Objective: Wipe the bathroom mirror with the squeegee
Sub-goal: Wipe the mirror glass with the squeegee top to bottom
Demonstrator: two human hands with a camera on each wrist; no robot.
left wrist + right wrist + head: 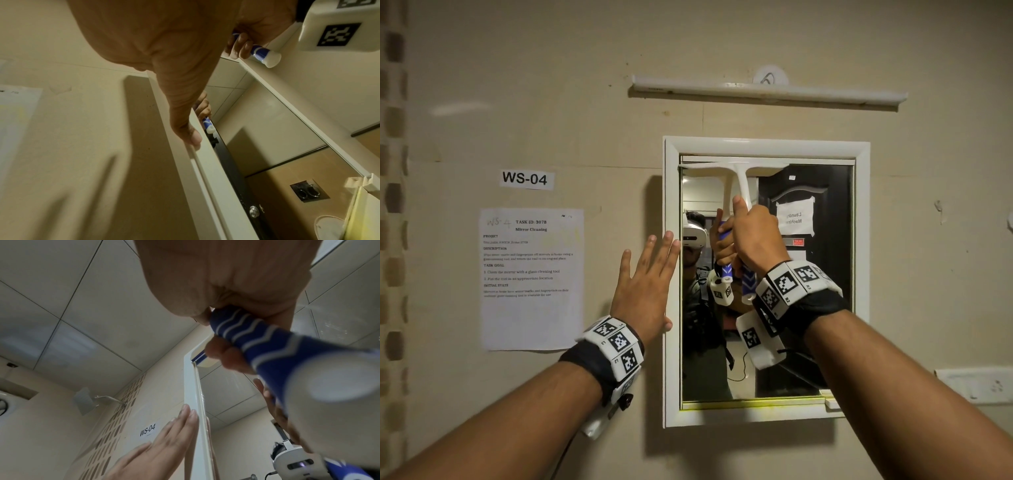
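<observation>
Your left hand point(645, 284) lies flat with fingers point(668, 248) straight and spread, pressed on the wall and the mirror's white frame point(671, 342), its palm hidden from the head view. To the right of those fingers, your right hand point(753, 236) wraps the squeegee point(738, 181) by its blue handle, covering most of the grip. The blade sits at the glass's top-left corner, above your knuckles; the mirror point(825, 274) lies uncovered below and right.
</observation>
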